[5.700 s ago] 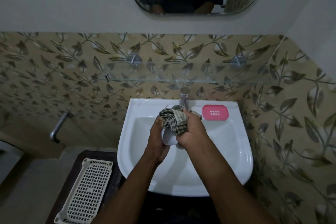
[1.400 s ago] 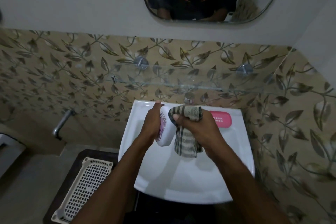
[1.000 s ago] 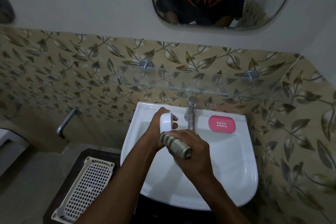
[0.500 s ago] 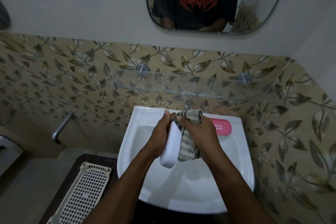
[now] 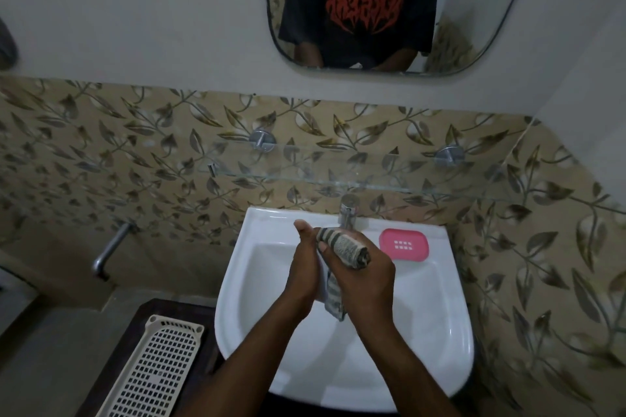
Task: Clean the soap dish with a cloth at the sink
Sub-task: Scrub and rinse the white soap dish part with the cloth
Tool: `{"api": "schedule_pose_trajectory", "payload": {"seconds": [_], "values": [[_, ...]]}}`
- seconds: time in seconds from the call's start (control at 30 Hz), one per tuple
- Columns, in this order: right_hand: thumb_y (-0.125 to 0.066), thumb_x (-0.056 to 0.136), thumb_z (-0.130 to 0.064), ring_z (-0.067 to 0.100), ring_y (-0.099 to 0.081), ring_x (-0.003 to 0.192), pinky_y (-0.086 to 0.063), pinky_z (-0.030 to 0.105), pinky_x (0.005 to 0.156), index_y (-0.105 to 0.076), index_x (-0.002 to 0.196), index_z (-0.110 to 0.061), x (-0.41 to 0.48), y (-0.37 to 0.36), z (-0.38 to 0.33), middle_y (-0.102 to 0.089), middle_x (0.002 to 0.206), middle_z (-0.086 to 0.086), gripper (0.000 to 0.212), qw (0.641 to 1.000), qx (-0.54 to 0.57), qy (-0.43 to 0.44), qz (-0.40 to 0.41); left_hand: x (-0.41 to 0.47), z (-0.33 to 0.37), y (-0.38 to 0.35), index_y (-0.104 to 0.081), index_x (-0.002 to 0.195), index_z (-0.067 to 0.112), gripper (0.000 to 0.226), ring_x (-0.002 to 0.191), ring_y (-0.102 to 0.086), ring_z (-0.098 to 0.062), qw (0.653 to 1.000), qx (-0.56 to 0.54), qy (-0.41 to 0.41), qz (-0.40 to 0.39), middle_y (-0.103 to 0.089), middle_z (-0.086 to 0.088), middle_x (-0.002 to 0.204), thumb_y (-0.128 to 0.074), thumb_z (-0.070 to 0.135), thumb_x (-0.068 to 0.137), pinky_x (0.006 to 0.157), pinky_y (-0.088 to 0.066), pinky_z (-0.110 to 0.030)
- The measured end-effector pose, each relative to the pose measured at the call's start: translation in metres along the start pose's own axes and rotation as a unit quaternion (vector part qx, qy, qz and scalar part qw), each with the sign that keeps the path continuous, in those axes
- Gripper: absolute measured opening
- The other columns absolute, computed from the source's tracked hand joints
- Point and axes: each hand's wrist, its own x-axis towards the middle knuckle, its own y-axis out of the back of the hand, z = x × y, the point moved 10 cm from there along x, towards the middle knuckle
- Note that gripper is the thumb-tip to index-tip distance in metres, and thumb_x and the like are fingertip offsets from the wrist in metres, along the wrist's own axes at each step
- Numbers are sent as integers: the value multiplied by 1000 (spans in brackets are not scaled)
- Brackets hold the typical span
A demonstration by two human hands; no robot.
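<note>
- Your R hand (image 5: 367,281) grips rolled cloth (image 5: 349,247) over sink (image 5: 426,332).
- Your L hand (image 5: 303,271) pressed against cloth; grip hidden, can't tell.
- Pink dish (image 5: 403,244) on sink rim.

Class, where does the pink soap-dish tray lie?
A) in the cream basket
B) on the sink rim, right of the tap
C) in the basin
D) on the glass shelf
B: the pink soap-dish tray lies flat on the sink rim, just right of the tap.
</note>
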Motion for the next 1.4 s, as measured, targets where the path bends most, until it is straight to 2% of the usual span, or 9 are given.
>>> {"api": "schedule_pose_trajectory", "payload": {"seconds": [0.13,0.23,0.37,0.57,0.77,0.87,0.97,1.07,1.4], "values": [[-84,73,-30,-6,-69,76,-56,14,73,-70,90,-34,3,4,4,-72,81,-17,23,1000,8,-8,-7,2,19,9,-67,87,33,85,90,-71,-19,984,45,-168,37,-75,-2,89,-17,98,64,85,-57,-39],[-82,73,-38,7,-72,79,-60,34,80,-74,92,-25,13,10,20,-76,85,-8,25,994,44,-98,-19,-3,28,2,-68,104,29,85,98,-69,-15,972,68,-227,-6,-74,3,100,-21,93,72,85,-57,-35],[-81,72,-37,20,-73,77,-60,43,79,-72,89,-21,22,17,34,-76,82,-1,25,979,78,-186,-27,-5,20,-3,-66,116,13,98,103,-69,-22,968,68,-238,-47,-73,-4,108,-27,92,72,86,-57,-44],[-80,75,-37,27,-74,78,-61,48,77,-72,95,-16,16,11,47,-77,83,6,31,957,114,-256,-76,-5,12,1,-70,107,17,88,100,-68,-28,967,59,-240,-58,-72,-9,106,-30,89,75,83,-55,-51],[-80,75,-42,8,-71,83,-59,30,81,-73,98,-25,20,9,12,-75,91,-8,29,994,-16,-67,-82,0,16,8,-67,108,9,86,102,-67,-32,970,14,-237,-43,-72,-15,105,-34,84,81,89,-54,-46],[-83,75,-31,2,-70,84,-57,24,81,-73,97,-30,6,-2,-7,-75,92,-10,25,993,-52,61,-89,9,8,19,-71,98,21,79,99,-69,-29,982,-36,-185,-3,-74,-10,97,-36,88,76,89,-55,-42],[-80,76,-23,7,-69,86,-58,31,80,-71,104,-30,-10,-17,-13,-73,96,-7,30,976,-98,169,-99,14,-14,26,-71,104,25,80,103,-68,-35,993,-94,-67,36,-74,-15,99,-30,86,74,88,-56,-45],[-73,81,-32,7,-67,93,-57,31,82,-73,108,-30,-20,-29,-6,-72,102,-8,27,964,-109,208,-126,15,-33,20,-72,96,11,92,80,-68,-26,969,-243,52,13,-68,-15,85,-38,91,64,76,-54,-36],[-69,87,-36,16,-64,87,-57,28,70,-74,102,-31,-37,-50,-9,-68,104,-7,17,872,-255,392,-142,12,-53,32,-62,109,7,108,81,-65,-34,898,-408,163,28,-68,-20,89,-24,98,66,80,-56,-45]]}}
